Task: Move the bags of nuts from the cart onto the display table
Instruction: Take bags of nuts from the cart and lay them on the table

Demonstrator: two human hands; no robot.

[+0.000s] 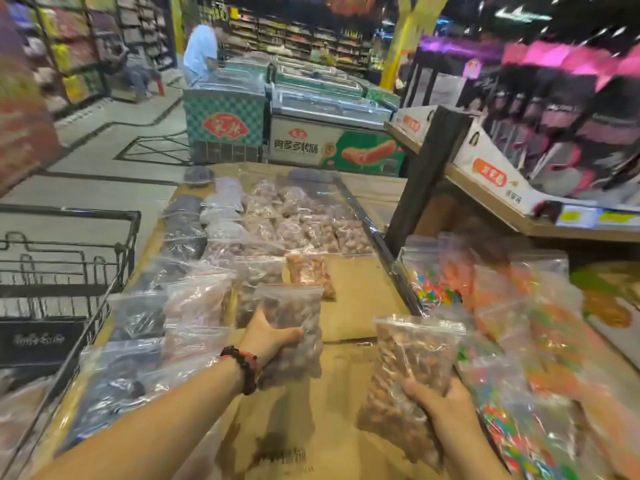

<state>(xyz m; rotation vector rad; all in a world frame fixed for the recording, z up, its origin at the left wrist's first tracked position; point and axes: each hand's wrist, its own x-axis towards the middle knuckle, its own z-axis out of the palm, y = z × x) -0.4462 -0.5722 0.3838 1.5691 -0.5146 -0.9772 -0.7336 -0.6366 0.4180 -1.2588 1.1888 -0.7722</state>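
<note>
My left hand [268, 336] grips a clear zip bag of dark brown nuts [294, 323] over the cardboard-covered display table [360, 299]. A bead bracelet sits on that wrist. My right hand [438, 401] holds a second zip bag of lighter brown nuts [408, 368] lower and to the right, above bare cardboard. One bag of orange-brown nuts [311, 271] lies on the table ahead of both hands. Rows of bagged nuts [298, 216] fill the far half of the table. The black wire cart [69, 271] stands at the left.
Bags of dark and pinkish goods [166, 306] line the table's left side. Bags of colourful candy [519, 358] lie to the right past a black rail [391, 258]. A slanted shelf with boxes [491, 174] rises at right. Freezer chests [311, 133] and a person [201, 50] stand beyond.
</note>
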